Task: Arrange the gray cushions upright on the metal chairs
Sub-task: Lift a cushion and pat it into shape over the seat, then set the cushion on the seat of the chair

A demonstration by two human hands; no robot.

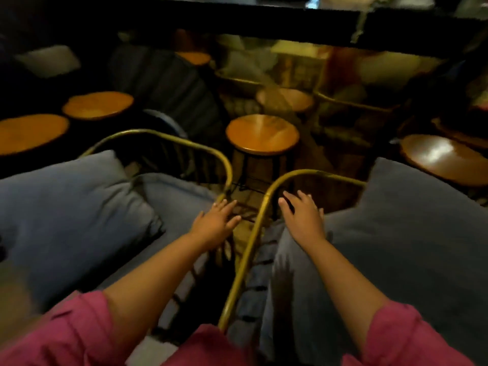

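Two brass-coloured metal chairs stand side by side below me, the left chair (pixel 163 136) and the right chair (pixel 253 225). A gray cushion (pixel 68 207) leans on the left chair over its gray seat pad (pixel 174 196). Another gray cushion (pixel 412 220) stands on the right chair. My left hand (pixel 215 224) hovers with fingers spread over the left chair's right edge, holding nothing. My right hand (pixel 302 215) rests flat, fingers apart, on the right chair's gray pad (pixel 311 273) beside the frame.
A round wooden stool (pixel 261 134) stands just beyond the gap between the chairs. More round wooden tops sit at the left (pixel 97 104) and at the right (pixel 443 157). A dark counter edge (pixel 237 19) runs across the top. The room is dim.
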